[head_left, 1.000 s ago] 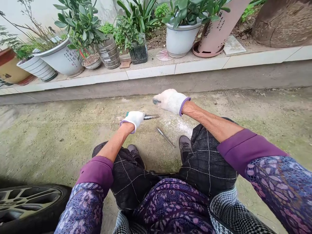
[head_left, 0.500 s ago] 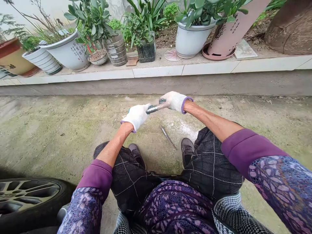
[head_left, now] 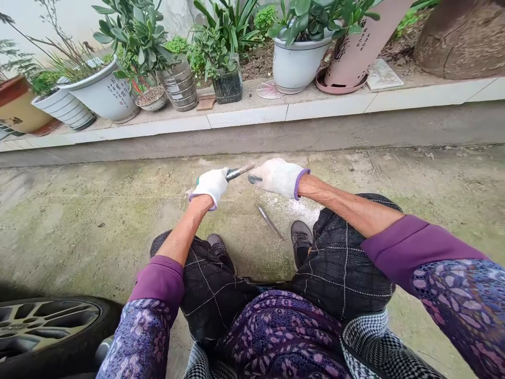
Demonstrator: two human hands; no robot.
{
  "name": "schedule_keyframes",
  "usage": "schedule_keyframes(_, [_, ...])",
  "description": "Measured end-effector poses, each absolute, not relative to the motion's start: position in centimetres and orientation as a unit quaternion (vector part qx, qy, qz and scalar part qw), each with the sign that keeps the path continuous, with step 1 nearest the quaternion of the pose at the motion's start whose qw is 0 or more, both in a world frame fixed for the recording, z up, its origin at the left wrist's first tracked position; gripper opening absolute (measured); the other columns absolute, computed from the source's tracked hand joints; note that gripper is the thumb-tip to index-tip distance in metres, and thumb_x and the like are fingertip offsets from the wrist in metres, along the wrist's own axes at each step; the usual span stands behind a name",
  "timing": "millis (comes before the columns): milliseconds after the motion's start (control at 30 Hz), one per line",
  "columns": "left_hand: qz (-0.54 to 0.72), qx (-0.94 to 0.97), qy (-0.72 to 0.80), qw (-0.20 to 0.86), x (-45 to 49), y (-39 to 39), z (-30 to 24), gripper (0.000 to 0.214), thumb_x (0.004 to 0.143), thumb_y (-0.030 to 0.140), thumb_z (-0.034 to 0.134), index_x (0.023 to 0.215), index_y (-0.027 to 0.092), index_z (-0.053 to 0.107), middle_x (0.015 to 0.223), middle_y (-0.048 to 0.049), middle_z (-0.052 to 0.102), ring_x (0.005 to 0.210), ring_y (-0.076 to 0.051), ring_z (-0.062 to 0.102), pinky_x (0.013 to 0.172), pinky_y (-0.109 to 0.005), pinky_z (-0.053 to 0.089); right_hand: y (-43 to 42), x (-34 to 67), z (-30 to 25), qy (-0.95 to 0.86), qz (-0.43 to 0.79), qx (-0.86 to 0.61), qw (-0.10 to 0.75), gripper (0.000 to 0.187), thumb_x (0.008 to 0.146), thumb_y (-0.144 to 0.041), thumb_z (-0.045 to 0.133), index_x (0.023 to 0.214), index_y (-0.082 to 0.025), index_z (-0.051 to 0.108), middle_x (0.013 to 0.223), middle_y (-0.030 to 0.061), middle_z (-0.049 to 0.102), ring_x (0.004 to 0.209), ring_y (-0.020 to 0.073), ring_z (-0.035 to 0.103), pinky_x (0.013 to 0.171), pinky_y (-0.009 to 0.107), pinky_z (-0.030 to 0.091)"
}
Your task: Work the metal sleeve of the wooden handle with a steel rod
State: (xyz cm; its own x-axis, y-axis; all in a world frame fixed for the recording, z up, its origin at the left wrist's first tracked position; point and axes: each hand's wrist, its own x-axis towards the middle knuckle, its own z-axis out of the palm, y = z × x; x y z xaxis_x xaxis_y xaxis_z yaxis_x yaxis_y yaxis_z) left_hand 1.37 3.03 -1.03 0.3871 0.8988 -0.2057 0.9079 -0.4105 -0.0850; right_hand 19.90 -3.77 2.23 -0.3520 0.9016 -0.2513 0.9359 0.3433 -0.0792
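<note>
My left hand (head_left: 211,185), in a white glove, is closed around a short metal rod (head_left: 238,171) whose grey tip sticks out to the right and slightly up. My right hand (head_left: 278,177), also gloved, is curled shut just right of that tip, a small gap between them; a dark grey bit shows at its fingertips, and I cannot make out what it holds. On the concrete below the hands lies a thin metal bar (head_left: 269,221), beside a patch of white powder (head_left: 304,207). My two shoes (head_left: 300,237) rest either side of it.
A raised tiled ledge (head_left: 244,113) runs across the back with several potted plants, among them a white pot (head_left: 296,65) and a black pot (head_left: 226,85). A car tyre (head_left: 47,329) sits at the lower left. Mossy concrete ground (head_left: 87,221) spreads left and right.
Half a second ago my right hand touched the rod's tip; it has now drawn back a little to the right. The left hand has tilted the rod upward.
</note>
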Motion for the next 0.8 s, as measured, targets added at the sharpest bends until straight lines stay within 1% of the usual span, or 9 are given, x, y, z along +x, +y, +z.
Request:
schedule_keyframes(133, [-0.183, 0.858, 0.480, -0.013, 2.0, 2.1, -2.3, 0.036, 0.094, 0.020, 0.039, 0.117, 0.020, 0.067, 0.095, -0.0145, 0.073, 0.090, -0.030, 0.072, 0.079, -0.039, 0.054, -3.0, 20.0, 1.5, 0.815, -0.108, 0.561, 0.095, 0.033, 0.091, -0.028, 0.047, 0.110, -0.021, 0.072, 0.099, 0.0112, 0.076, 0.082, 0.0223, 0.069, 0.060, 0.030, 0.036])
schedule_keyframes(233, [-0.224, 0.875, 0.429, -0.011, 2.4, 1.4, -2.8, 0.036, 0.092, 0.016, 0.040, 0.116, 0.019, 0.067, 0.095, -0.0151, 0.073, 0.093, -0.032, 0.072, 0.078, -0.040, 0.054, -2.2, 20.3, 0.8, 0.815, -0.110, 0.562, 0.087, 0.030, 0.089, -0.028, 0.049, 0.104, -0.022, 0.075, 0.097, 0.0099, 0.076, 0.080, 0.0215, 0.068, 0.060, 0.030, 0.037])
schedule_keyframes(300, [-0.227, 0.880, 0.416, 0.001, 2.5, 1.1, -2.6, 0.036, 0.092, 0.017, 0.042, 0.116, 0.020, 0.068, 0.094, -0.0145, 0.073, 0.093, -0.031, 0.072, 0.078, -0.040, 0.053, -1.5, 20.7, 0.4, 0.805, -0.122, 0.578, 0.049, 0.029, 0.089, -0.030, 0.051, 0.101, -0.023, 0.076, 0.094, 0.0067, 0.076, 0.078, 0.0197, 0.066, 0.061, 0.029, 0.038])
schedule_keyframes(367, [-0.207, 0.887, 0.414, 0.015, 2.5, 1.0, -2.0, 0.035, 0.092, 0.020, 0.043, 0.118, 0.022, 0.067, 0.093, -0.0128, 0.073, 0.091, -0.031, 0.072, 0.077, -0.038, 0.053, -0.5, 21.3, -0.1, 0.791, -0.157, 0.591, -0.011, 0.028, 0.088, -0.031, 0.053, 0.100, -0.024, 0.077, 0.090, 0.0031, 0.076, 0.076, 0.0171, 0.064, 0.063, 0.027, 0.040])
schedule_keyframes(467, [-0.165, 0.893, 0.417, 0.035, 2.1, 1.1, -0.9, 0.034, 0.091, 0.022, 0.046, 0.117, 0.024, 0.068, 0.090, -0.0096, 0.074, 0.086, -0.028, 0.072, 0.075, -0.034, 0.052, 0.9, 21.8, -0.7, 0.765, -0.240, 0.587, -0.109, 0.025, 0.084, -0.026, 0.056, 0.096, -0.021, 0.078, 0.084, 0.0007, 0.074, 0.071, 0.0136, 0.061, 0.062, 0.024, 0.041])
schedule_keyframes(567, [-0.097, 0.891, 0.437, 0.073, 1.3, 1.2, -0.1, 0.031, 0.090, 0.026, 0.050, 0.114, 0.024, 0.069, 0.088, -0.0071, 0.074, 0.081, -0.024, 0.070, 0.075, -0.031, 0.051, 1.5, 21.8, -0.7, 0.708, -0.347, 0.589, -0.177, 0.021, 0.079, -0.021, 0.060, 0.091, -0.017, 0.077, 0.069, 0.0005, 0.067, 0.055, 0.0096, 0.052, 0.053, 0.022, 0.040])
schedule_keyframes(633, [-0.013, 0.885, 0.449, 0.123, 0.7, 1.3, 0.2, 0.029, 0.090, 0.028, 0.052, 0.110, 0.021, 0.071, 0.089, -0.0062, 0.073, 0.082, -0.021, 0.069, 0.075, -0.028, 0.050, 1.6, 21.5, -0.7, 0.652, -0.413, 0.595, -0.222, 0.018, 0.078, -0.019, 0.062, 0.090, -0.014, 0.075, 0.058, -0.0009, 0.058, 0.046, 0.0077, 0.044, 0.046, 0.021, 0.037])
schedule_keyframes(700, [0.087, 0.866, 0.456, 0.187, 0.3, 1.4, 0.4, 0.027, 0.088, 0.027, 0.054, 0.105, 0.018, 0.072, 0.090, -0.0054, 0.073, 0.082, -0.019, 0.067, 0.075, -0.026, 0.050, 1.5, 21.1, -0.7, 0.606, -0.454, 0.596, -0.267, 0.016, 0.080, -0.017, 0.061, 0.089, -0.012, 0.073, 0.051, -0.0034, 0.050, 0.042, 0.0069, 0.040, 0.041, 0.021, 0.034])
schedule_keyframes(800, [0.193, 0.808, 0.480, 0.281, 0.1, 1.6, 0.6, 0.029, 0.082, 0.023, 0.056, 0.105, 0.015, 0.073, 0.085, -0.0034, 0.070, 0.069, -0.013, 0.061, 0.065, -0.022, 0.049, 1.0, 20.2, -0.8, 0.591, -0.469, 0.593, -0.280, 0.018, 0.083, -0.017, 0.058, 0.093, -0.012, 0.072, 0.051, -0.0048, 0.046, 0.042, 0.0066, 0.039, 0.039, 0.020, 0.033])
